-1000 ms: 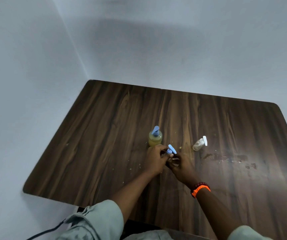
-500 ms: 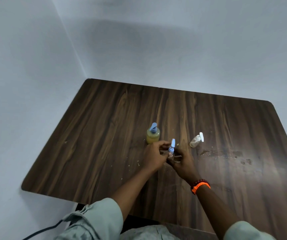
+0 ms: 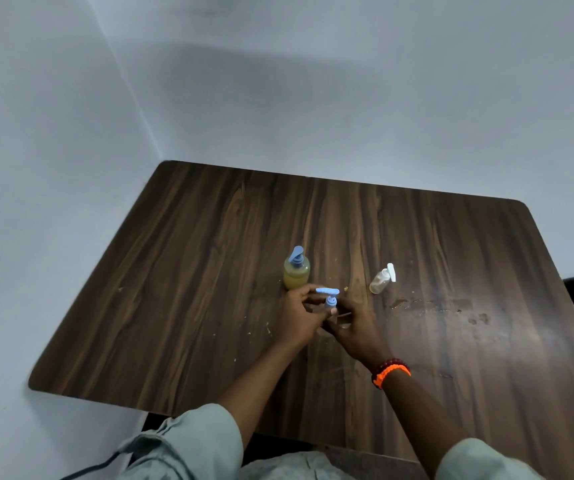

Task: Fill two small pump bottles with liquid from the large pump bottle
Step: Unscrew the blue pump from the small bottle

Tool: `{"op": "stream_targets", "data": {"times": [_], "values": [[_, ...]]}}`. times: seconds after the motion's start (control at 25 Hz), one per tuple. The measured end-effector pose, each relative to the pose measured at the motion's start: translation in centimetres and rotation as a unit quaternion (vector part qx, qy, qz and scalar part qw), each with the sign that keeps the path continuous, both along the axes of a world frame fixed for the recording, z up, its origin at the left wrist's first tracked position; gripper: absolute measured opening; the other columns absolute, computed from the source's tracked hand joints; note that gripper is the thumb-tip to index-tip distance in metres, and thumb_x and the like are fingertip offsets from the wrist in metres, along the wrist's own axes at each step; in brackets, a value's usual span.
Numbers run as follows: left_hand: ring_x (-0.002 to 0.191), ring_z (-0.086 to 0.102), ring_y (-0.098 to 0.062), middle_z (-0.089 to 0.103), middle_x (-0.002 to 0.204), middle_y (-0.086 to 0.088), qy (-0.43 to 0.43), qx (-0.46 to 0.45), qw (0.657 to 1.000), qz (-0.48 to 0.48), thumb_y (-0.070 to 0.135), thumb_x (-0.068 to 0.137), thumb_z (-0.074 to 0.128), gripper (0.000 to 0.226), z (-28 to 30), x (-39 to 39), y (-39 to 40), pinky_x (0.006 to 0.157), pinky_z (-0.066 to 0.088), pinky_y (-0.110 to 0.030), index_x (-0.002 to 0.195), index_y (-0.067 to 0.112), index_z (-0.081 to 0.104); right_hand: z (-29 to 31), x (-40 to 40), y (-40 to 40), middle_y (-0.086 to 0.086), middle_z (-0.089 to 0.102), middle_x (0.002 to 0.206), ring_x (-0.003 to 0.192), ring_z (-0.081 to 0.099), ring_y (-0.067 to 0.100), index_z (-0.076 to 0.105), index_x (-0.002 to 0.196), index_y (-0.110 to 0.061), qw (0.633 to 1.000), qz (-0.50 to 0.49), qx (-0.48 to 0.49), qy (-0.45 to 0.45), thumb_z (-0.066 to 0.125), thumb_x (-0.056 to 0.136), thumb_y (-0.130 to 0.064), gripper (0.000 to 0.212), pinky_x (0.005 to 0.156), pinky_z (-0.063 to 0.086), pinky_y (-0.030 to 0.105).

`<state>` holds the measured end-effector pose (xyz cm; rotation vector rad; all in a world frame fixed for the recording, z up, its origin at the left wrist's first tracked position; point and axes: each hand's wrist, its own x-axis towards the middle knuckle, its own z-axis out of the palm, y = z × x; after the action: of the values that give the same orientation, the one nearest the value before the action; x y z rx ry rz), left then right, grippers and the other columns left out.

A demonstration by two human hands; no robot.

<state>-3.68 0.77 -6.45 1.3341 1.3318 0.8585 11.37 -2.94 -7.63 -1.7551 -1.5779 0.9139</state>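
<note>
We have both hands together over the middle of the table [image 3: 181,306], working on a small clear pump bottle [image 3: 334,315] with a blue pump head [image 3: 328,295]. Our right hand [image 3: 354,327] has its grip wrapped around the clear body, and our left hand [image 3: 299,315] pinches the blue pump at its collar, so we judge the cap is being turned, though which way we cannot tell. How much liquid is inside the bottle is hidden by our fingers.

The risk from here is a slip: the bottle is small and clear, and a twist with too much force could tip it or fling the pump loose. A wet-looking smear [image 3: 431,304] already marks the table to the right, so drips seem likely. Our left knuckles sit just in front of the large pump bottle [image 3: 296,270], and a careless elbow could knock it over.

By count, we see three bottles: one large bottle of yellow liquid with a blue pump, one small one in our hands, and one small bottle with a white pump [image 3: 381,279] standing apart to the right. We wear one orange-and-dark bracelet [image 3: 390,372].
</note>
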Motion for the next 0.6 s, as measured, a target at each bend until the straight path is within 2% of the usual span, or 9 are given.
{"op": "stream_targets", "data": {"times": [0.08,0.2,0.36,0.52,0.6], "values": [[0.099,0.073,-0.014,0.076,0.106,-0.002,0.02,0.001,1.0,0.019,0.015,0.075,0.092,0.043,-0.2,0.4,-0.2,0.081,0.057,-0.02,0.114,0.012,0.076,0.0,-0.3,-0.2,-0.014,0.072,0.114,0.1,0.066,0.0,0.068,0.129,-0.023,1.0,0.013,-0.01,-0.003,0.082,0.086,-0.023,0.045,0.088,0.059,0.033],[0.104,0.068,-0.016,0.067,0.113,-0.005,0.038,-0.029,0.999,-0.008,0.022,0.08,0.09,0.043,-0.8,0.7,-0.1,0.08,0.051,-0.014,0.119,0.01,0.075,0.1,-0.4,-0.2,-0.014,0.069,0.113,0.097,0.064,-0.003,0.067,0.13,-0.021,1.0,-0.003,-0.007,0.01,0.084,0.085,-0.018,0.048,0.089,0.058,0.026],[0.106,0.067,-0.017,0.066,0.113,-0.001,0.05,-0.028,0.996,-0.061,0.024,0.084,0.086,0.038,-1.6,-0.1,0.3,0.087,0.056,-0.024,0.12,0.017,0.075,0.0,0.3,-0.3,-0.009,0.072,0.109,0.095,0.063,-0.003,0.071,0.124,-0.018,1.0,-0.027,-0.001,-0.006,0.083,0.085,-0.019,0.041,0.079,0.051,0.015],[0.098,0.065,-0.01,0.067,0.115,-0.007,0.057,-0.019,0.997,-0.052,0.023,0.082,0.088,0.042,-1.7,-0.1,0.4,0.077,0.052,-0.012,0.12,0.01,0.075,-0.5,0.2,0.0,-0.017,0.075,0.112,0.102,0.069,0.001,0.071,0.123,-0.03,1.0,0.02,-0.005,-0.009,0.081,0.082,-0.038,0.043,0.086,0.06,0.032],[0.096,0.064,-0.009,0.066,0.114,-0.006,0.058,-0.017,0.996,-0.063,0.023,0.083,0.087,0.043,-1.7,0.0,0.5,0.076,0.05,-0.011,0.121,0.009,0.075,-0.9,0.3,0.0,-0.016,0.075,0.111,0.102,0.069,0.002,0.07,0.123,-0.03,1.0,0.012,-0.01,-0.005,0.079,0.08,-0.043,0.045,0.086,0.061,0.034]]}}
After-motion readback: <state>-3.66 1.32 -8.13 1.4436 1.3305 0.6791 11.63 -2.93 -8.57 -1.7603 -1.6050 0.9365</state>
